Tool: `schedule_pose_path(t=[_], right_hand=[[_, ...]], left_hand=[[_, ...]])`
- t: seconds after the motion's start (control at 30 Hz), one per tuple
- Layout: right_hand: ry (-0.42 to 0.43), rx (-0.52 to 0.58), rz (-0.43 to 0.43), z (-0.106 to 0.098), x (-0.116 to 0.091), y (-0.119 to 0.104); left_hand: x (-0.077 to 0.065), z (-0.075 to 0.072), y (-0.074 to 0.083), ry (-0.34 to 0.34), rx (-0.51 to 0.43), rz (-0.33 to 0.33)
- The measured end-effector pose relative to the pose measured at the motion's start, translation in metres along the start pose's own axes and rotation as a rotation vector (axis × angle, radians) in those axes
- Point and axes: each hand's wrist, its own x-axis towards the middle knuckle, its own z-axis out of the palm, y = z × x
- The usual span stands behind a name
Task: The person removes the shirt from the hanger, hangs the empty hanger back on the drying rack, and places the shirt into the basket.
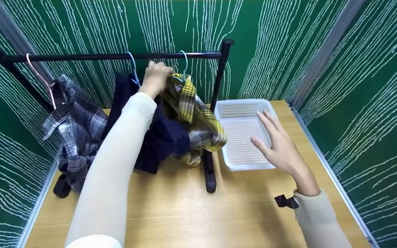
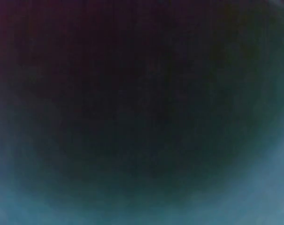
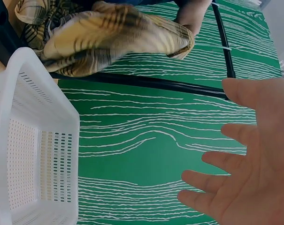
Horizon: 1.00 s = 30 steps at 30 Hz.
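A yellow plaid shirt (image 1: 198, 120) hangs by a light-blue hanger (image 1: 185, 60) near the right end of a black clothes rack (image 1: 95, 57). My left hand (image 1: 157, 77) grips the shirt's left shoulder, just below the rail, with the fingers curled over the cloth. In the right wrist view the shirt (image 3: 118, 40) looks blurred, with the left hand (image 3: 192, 14) at its end. My right hand (image 1: 281, 148) is held over the right side of a white plastic basket (image 1: 221, 144), fingers spread and holding nothing. The left wrist view is dark and shows no distinct thing.
A dark navy garment (image 1: 164, 144) hangs from another blue hanger (image 1: 133, 67), partly behind my left arm. Farther left, a grey plaid shirt (image 1: 88, 113) hangs on a pink hanger (image 1: 41, 77). The rack's black foot (image 1: 210, 175) stands on the wooden table (image 1: 191, 213). Green patterned panels (image 1: 288, 44) enclose it.
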Motion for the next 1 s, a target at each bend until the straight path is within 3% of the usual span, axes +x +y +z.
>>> schedule_pose_path(t=[0.17, 0.6, 1.0], right_hand=[[-0.008, 0.003, 0.004, 0.002, 0.000, 0.000], [-0.003, 0.005, 0.000, 0.003, 0.002, 0.002], [0.004, -0.021, -0.002, 0.009, 0.011, 0.002]], left_hand=[[0.000, 0.002, -0.003, -0.013, -0.047, 0.018], [0.003, 0.000, 0.005, -0.023, -0.058, 0.082], [-0.001, 0.001, 0.005, -0.040, 0.026, 0.155]])
